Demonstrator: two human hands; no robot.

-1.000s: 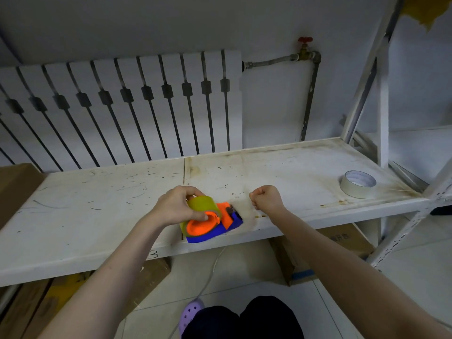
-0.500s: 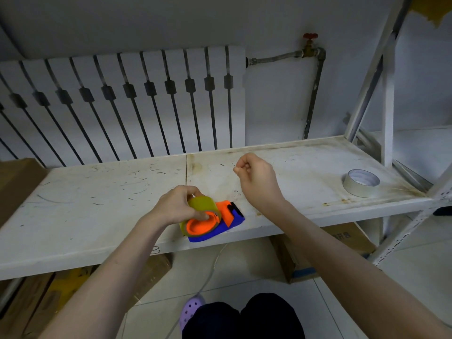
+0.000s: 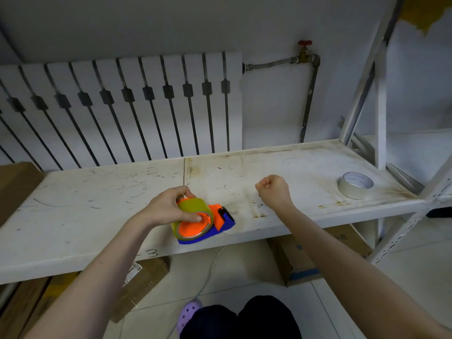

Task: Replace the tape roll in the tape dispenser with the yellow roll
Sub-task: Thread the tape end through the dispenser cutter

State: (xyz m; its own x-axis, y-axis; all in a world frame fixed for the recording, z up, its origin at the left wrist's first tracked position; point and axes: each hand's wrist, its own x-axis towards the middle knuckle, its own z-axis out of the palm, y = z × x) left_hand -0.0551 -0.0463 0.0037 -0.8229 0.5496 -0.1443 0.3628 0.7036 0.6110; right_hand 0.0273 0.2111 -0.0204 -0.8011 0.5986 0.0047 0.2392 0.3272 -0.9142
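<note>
Two hands are over the white counter (image 3: 97, 216). The left hand (image 3: 168, 209) is curled around the yellow roll (image 3: 193, 209), with the thumb pressing on the orange middle and the other fingers bent over the top. The yellow roll sits on the tape dispenser (image 3: 220, 222), which is orange and blue and lies near the front edge of the counter. The right hand (image 3: 274, 192) is closed into a fist, thumb against the bent fingers, and is held just above the counter to the right of the dispenser. I cannot tell if it pinches anything. One pale tape roll (image 3: 355, 185) lies flat far off on the right side of the counter.
</note>
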